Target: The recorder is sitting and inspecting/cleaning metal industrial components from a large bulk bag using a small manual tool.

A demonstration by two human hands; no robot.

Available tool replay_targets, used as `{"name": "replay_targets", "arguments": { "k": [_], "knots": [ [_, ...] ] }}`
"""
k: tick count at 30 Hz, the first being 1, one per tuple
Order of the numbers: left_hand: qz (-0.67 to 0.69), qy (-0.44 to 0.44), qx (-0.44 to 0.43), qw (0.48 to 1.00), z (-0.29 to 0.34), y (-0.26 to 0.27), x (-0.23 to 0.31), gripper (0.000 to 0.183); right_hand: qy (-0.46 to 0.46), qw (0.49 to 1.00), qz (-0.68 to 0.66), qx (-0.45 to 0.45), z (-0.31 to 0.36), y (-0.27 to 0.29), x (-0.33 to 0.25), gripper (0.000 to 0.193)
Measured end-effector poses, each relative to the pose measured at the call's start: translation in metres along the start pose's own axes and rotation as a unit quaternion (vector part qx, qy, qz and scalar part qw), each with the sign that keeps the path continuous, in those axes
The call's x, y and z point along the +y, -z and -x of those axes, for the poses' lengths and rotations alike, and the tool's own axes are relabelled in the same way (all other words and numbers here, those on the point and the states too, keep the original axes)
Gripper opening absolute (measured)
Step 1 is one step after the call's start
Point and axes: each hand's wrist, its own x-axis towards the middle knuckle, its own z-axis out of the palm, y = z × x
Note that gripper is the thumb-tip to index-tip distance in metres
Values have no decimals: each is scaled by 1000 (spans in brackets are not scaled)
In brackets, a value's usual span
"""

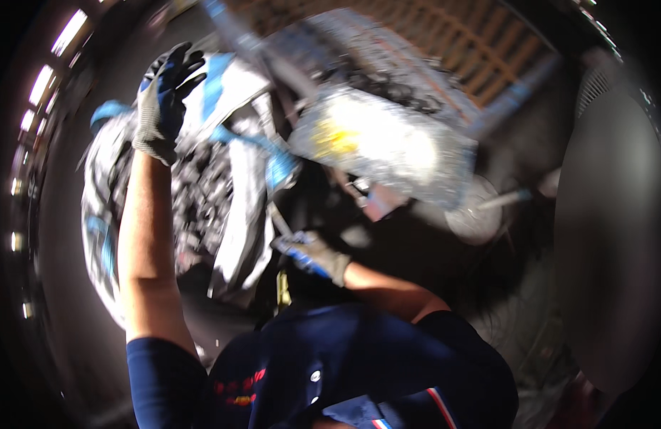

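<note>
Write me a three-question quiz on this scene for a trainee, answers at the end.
1. True or false: the left hand is gloved, with its fingers apart.
2. What colour are the straps on the white bag that holds dark pieces? a) red b) blue c) green
3. Which is nearer the navy shirt: the left hand or the right hand?

Key: 1. True. 2. b. 3. The right hand.

Glare whitens a blurred panel amid shadow.
</note>
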Motion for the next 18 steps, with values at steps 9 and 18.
{"name": "replay_targets", "arguments": {
  "k": [9,18],
  "knots": [
    [-277,76,354,890,271,264,-51,18,38,997,46,-51,4,-33,-12,29],
    [-221,293,562,741,441,293,-199,19,141,839,502,-154,-42,-5,4,17]
  ]
}}
